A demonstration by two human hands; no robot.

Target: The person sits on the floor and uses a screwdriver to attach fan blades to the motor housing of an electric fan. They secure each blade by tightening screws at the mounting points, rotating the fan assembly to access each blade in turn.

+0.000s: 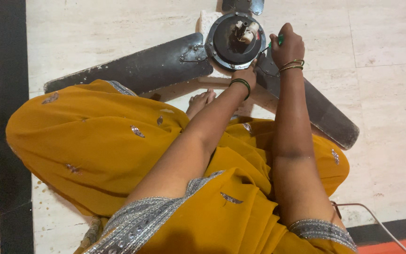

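Mustard-yellow cloth (104, 155) with silver trim, draped over the seated person's lap, fills the near foreground. Pale stone floor (381, 94), edged by a black band, carries everything else. Ceiling fan (234, 40), dark and dusty, lies flat on the floor beyond the knees: one blade (132, 70) runs out to the left, another blade (327, 113) runs toward the lower right, a third shows only as a stub at the top edge. Round motor housing sits at the centre, a white fitting (247, 32) standing up from its middle. Right hand (287, 46), grip closed around a green-handled screwdriver (274, 43), tip angled toward the housing rim. Left hand (246, 75) rests against the near rim of the housing; fingers hidden, so how far its grip is open cannot be told. Bare toes (202, 99) lie just short of the fan. White cable (377, 221) trails at lower right.
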